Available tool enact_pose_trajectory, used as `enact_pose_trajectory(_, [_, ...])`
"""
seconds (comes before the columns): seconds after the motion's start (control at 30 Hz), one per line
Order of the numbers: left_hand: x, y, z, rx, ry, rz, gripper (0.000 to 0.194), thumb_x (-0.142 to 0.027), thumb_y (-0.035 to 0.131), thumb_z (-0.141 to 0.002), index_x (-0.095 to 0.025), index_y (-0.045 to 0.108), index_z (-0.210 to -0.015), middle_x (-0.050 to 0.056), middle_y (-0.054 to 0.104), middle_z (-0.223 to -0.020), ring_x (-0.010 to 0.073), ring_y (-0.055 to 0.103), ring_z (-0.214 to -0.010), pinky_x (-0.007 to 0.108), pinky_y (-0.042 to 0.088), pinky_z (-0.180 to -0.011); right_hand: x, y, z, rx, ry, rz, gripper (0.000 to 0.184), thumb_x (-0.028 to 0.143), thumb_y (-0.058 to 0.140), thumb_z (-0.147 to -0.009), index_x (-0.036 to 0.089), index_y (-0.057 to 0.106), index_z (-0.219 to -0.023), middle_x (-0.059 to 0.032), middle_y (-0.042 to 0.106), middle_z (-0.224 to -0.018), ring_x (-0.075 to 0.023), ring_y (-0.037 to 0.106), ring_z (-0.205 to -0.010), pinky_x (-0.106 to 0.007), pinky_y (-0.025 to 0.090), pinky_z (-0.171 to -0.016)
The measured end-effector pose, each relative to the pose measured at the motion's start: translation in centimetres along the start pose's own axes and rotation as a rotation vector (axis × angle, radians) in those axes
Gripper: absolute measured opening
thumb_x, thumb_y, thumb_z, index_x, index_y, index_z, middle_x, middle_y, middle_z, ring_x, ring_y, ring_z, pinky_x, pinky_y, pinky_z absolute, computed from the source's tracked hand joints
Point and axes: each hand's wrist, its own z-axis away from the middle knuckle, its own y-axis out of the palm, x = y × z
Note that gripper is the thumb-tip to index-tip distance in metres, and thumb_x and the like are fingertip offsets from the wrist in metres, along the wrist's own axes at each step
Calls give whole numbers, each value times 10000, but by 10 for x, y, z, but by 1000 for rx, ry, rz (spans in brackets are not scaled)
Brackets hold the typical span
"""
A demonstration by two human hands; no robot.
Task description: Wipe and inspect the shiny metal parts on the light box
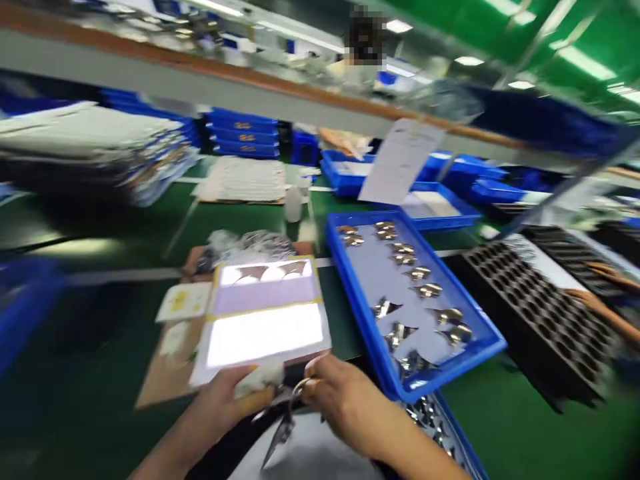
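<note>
My left hand [225, 400] is closed on a white cloth [260, 377] and on a shiny pointed metal piece [280, 430] at the bottom centre. My right hand [345, 403] pinches the same metal piece from the right, fingers curled. Both hands sit just in front of a bright light pad [265, 320], which has two dark pointed shapes lying on its far end. To the right a blue tray [350, 280] holds several shiny metal pieces [425, 290] in rows.
A black grid tray [530, 313] lies at the right, with another person's hand [600, 310] on it. Blue bins [243, 130] and stacked sheets [90, 147] stand at the back. A small white bottle [293, 203] stands mid-table. Motion blur smears the picture.
</note>
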Motion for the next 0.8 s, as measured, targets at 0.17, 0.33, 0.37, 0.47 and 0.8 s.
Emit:
enact_pose_trajectory(0.17, [9,3,7,-3,-117,210,384,-504,809,-717,-144,698,-787,-7,587,-673,145,481,-655,261,357,-606,-4,16,0,-24,40,-113,175,92,463,-1046,180,613,-1026,-93,631,-1061,-202,599,-934,-333,537,-794])
enact_pose_trajectory(0.33, [11,2,8,-60,-142,306,401,-502,818,-692,-147,749,-863,14,632,-700,145,495,-637,253,362,-573,-7,20,-3,-23,63,-205,168,142,471,-1057,189,632,-1038,-108,644,-1054,-210,631,-943,-351,569,-818])
enact_pose_trajectory(0.37, [12,0,8,-92,-151,299,406,-520,805,-707,-152,758,-875,9,625,-677,140,483,-611,252,349,-553,-9,20,-4,-21,80,-216,169,148,474,-1057,191,636,-1032,-108,645,-1049,-209,636,-937,-350,571,-817])
enact_pose_trajectory(0.47, [18,-8,9,-207,-164,245,390,-545,750,-762,-166,765,-855,-12,587,-615,127,432,-553,254,309,-520,-16,24,-3,-35,125,-220,163,170,489,-1057,197,641,-1004,-105,649,-1031,-201,640,-903,-337,567,-787])
enact_pose_trajectory(0.8, [37,3,16,-123,-142,86,373,-491,798,-731,-152,709,-859,4,663,-773,174,552,-718,271,407,-630,-20,32,-10,-54,234,-145,148,179,528,-1044,202,590,-911,-80,633,-978,-187,615,-843,-311,523,-756])
